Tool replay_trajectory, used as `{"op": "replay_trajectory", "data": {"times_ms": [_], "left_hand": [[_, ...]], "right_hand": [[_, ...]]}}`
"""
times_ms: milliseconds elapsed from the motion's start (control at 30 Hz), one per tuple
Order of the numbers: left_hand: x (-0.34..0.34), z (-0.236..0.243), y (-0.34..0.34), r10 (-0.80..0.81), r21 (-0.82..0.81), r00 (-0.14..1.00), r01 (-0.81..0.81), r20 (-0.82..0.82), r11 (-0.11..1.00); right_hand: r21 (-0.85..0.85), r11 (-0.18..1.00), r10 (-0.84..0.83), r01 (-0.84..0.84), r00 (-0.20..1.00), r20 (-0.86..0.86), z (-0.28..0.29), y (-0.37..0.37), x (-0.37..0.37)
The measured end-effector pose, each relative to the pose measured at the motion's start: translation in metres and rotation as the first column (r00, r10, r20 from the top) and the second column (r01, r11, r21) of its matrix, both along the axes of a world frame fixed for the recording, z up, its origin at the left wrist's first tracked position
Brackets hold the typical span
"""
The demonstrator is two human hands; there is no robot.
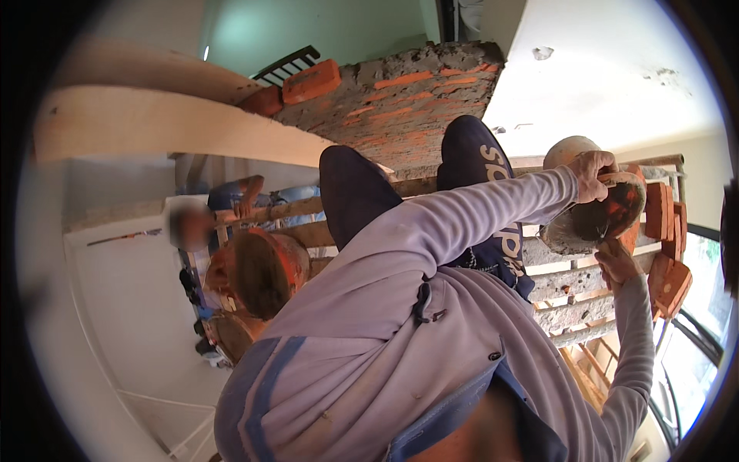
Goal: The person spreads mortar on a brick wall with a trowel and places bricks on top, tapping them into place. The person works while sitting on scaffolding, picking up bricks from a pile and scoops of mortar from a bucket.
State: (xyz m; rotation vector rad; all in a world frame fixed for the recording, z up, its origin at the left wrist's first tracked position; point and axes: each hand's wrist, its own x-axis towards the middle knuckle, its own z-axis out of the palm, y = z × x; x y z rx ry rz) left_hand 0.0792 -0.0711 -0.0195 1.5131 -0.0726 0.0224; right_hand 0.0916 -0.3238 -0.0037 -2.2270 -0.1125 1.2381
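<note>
To the right, an orange bucket [636, 202] lies tilted, its mouth toward me and grey mortar smeared inside. My left hand [593, 175], at the end of an arm stretched across my body, is closed over its upper rim. By the lower edge of the mouth is my right hand [617, 266], its fingers curled together; what they hold is hidden. A grey, mortar-crusted container [566, 232] sits against the bucket's near side. Behind my left wrist shows a pale rounded shape [571, 148], partly covered.
My knees rest above scaffold planks [566, 286] with gaps between them. Bricks [668, 285] are stacked at the right end. Ahead rises a rough brick wall [400, 96]; a wooden beam [185, 123] crosses the left. Another orange bucket [281, 266] stands left, near another person [239, 200].
</note>
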Motion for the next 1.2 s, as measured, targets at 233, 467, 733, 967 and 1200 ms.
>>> {"op": "replay_trajectory", "data": {"times_ms": [233, 467, 733, 967, 1200], "left_hand": [[0.008, 0.000, 0.012, -0.053, -0.205, 0.999, 0.054, 0.007, 0.977], [0.002, -0.010, 0.016, 0.001, -0.291, 0.999, -0.012, -0.037, 0.957], [-0.016, -0.011, 0.072, 0.168, -0.579, 0.973, -0.229, -0.158, 0.783], [-0.044, -0.044, 0.091, 0.274, -0.690, 0.865, -0.500, -0.420, 0.524], [-0.055, -0.064, 0.076, 0.359, -0.623, 0.852, -0.523, -0.380, 0.582]], "right_hand": [[0.200, 0.956, -0.163, 0.217, 0.952, -0.258, 0.015, 0.022, -0.029], [0.423, 0.775, -0.285, 0.470, 0.857, -0.430, 0.018, 0.055, -0.064], [0.553, 0.748, -0.137, 0.367, 0.900, -0.413, 0.033, 0.054, -0.044], [0.488, 0.778, -0.310, 0.395, 0.918, -0.248, 0.095, 0.065, -0.067], [0.531, 0.847, 0.107, 0.029, 0.969, -0.222, 0.169, 0.182, -0.037]]}}
